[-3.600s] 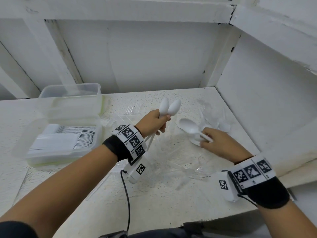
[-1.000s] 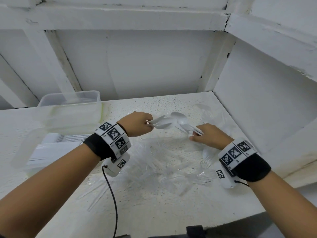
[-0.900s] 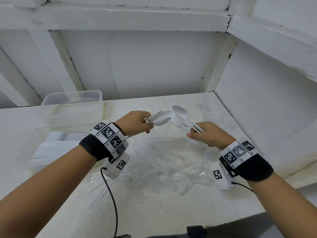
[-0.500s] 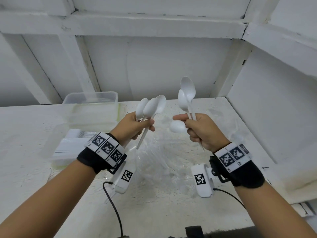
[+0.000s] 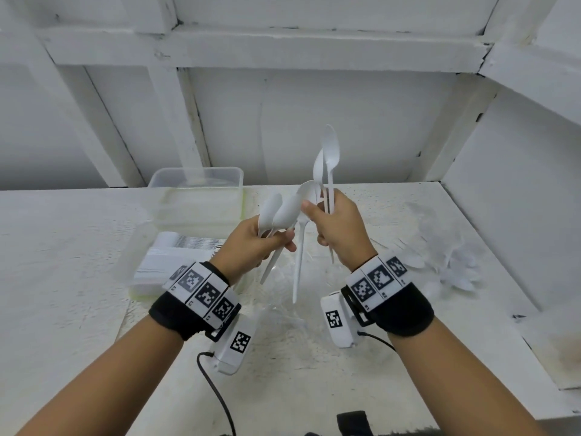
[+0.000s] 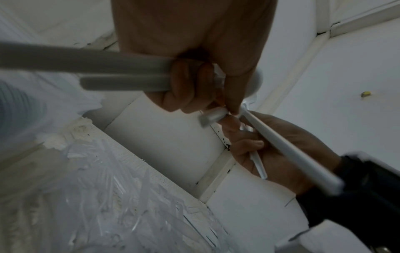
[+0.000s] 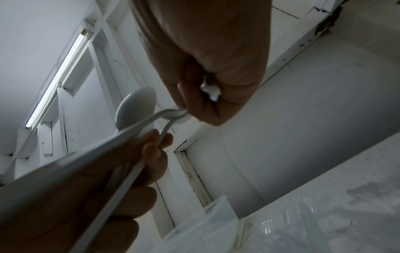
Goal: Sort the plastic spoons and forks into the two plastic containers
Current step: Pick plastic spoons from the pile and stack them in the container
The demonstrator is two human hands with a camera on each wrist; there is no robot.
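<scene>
White spoons (image 5: 327,158) stand bowls-up, handles gripped by curled fingers of both left hand (image 5: 251,243) and right hand (image 5: 341,228).

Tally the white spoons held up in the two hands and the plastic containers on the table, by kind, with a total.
White spoons, bowls that show: 5
Plastic containers: 2
Total: 7

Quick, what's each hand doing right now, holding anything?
Left hand: closed around a bunch of white plastic spoons.
Right hand: closed around more white spoons, bowls pointing up.
</scene>
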